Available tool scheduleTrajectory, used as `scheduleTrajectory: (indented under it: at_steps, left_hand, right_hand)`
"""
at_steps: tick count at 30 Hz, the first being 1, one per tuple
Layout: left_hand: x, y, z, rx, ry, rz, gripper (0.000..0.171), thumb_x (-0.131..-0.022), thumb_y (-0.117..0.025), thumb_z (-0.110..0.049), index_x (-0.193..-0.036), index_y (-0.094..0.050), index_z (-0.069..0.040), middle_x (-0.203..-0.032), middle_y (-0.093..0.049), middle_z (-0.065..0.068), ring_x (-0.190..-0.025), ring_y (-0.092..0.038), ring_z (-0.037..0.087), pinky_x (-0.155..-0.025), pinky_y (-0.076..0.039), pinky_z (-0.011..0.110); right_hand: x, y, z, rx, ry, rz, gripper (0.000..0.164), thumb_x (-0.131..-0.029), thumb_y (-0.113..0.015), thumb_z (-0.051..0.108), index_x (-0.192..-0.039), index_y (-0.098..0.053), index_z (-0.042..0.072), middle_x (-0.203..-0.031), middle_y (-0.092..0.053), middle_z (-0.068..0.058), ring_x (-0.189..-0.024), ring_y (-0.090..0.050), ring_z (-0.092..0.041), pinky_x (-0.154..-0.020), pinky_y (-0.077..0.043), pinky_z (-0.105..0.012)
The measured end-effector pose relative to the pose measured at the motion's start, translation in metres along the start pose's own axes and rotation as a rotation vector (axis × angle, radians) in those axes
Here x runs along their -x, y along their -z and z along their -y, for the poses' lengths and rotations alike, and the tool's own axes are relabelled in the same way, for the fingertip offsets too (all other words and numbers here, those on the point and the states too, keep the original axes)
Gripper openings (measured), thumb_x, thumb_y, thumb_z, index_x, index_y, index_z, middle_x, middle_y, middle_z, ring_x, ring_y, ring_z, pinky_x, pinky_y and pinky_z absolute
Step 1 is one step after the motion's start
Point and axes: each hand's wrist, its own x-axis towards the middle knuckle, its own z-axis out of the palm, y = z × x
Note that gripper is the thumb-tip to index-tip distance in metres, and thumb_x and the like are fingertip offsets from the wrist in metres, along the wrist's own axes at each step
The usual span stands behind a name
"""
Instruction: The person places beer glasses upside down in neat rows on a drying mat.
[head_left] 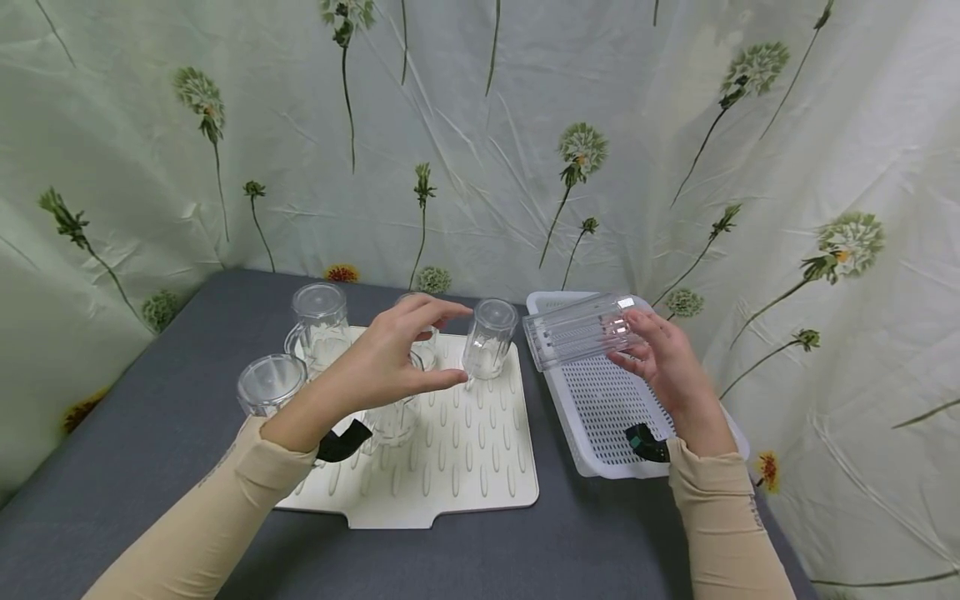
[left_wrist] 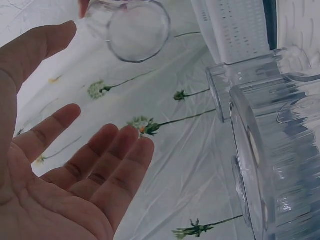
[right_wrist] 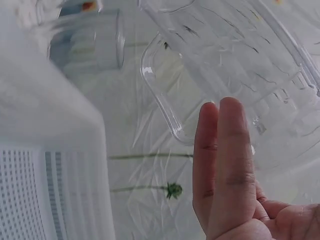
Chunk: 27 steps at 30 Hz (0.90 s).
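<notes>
My right hand (head_left: 671,362) grips a clear ribbed mug (head_left: 573,329) at one end and keeps it tipped almost on its side over the white basket (head_left: 611,404). In the right wrist view, two fingers (right_wrist: 231,165) lie against the mug, and its handle (right_wrist: 162,100) shows. My left hand (head_left: 386,350) is above the cream drying mat (head_left: 480,475), thumb and fingers spread apart with nothing between them. Just past its fingertips, another clear mug (head_left: 491,337) stands upside down on the mat.
More clear mugs stand upside down at the mat's left, among them a front one (head_left: 272,383) and a rear one (head_left: 321,321); my left arm partly hides others. A grey cloth (head_left: 480,558) covers the table. Behind it hangs a flower-print curtain (head_left: 480,150).
</notes>
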Motion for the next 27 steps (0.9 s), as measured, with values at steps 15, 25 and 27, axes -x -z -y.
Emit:
scheduleTrajectory:
  at_steps: [15,25,27]
  left_hand:
    - [-0.001,-0.004,-0.002,0.046,-0.059,-0.005,0.083,-0.084,-0.095,-0.027,-0.156,-0.053,-0.025,-0.149,-0.056,0.000,-0.130,-0.060,0.023,-0.109,-0.059,0.042]
    - [-0.001,-0.008,-0.003,0.098,-0.141,-0.040,0.085,-0.083,-0.095,-0.020,-0.157,-0.052,-0.025,-0.148,-0.056,-0.002,-0.136,-0.057,0.019,-0.109,-0.059,0.039]
    - [-0.001,-0.008,-0.003,0.106,-0.147,-0.043,0.086,-0.083,-0.096,-0.020,-0.156,-0.052,-0.025,-0.147,-0.055,-0.002,-0.135,-0.057,0.020,-0.110,-0.059,0.040]
  right_hand:
    - [0.009,-0.027,-0.002,-0.103,0.025,0.071,0.026,-0.108,-0.058,0.037,-0.126,-0.064,0.019,-0.117,-0.074,0.002,-0.099,-0.076,-0.013,-0.078,-0.066,-0.023]
    - [0.015,-0.048,-0.007,-0.174,-0.005,0.138,0.041,-0.106,-0.062,0.048,-0.135,-0.058,0.019,-0.122,-0.069,0.000,-0.103,-0.074,-0.013,-0.081,-0.065,-0.021]
    - [0.015,-0.051,-0.008,-0.183,-0.012,0.156,0.045,-0.105,-0.063,0.049,-0.137,-0.055,0.018,-0.124,-0.069,0.000,-0.105,-0.075,-0.013,-0.082,-0.065,-0.021]
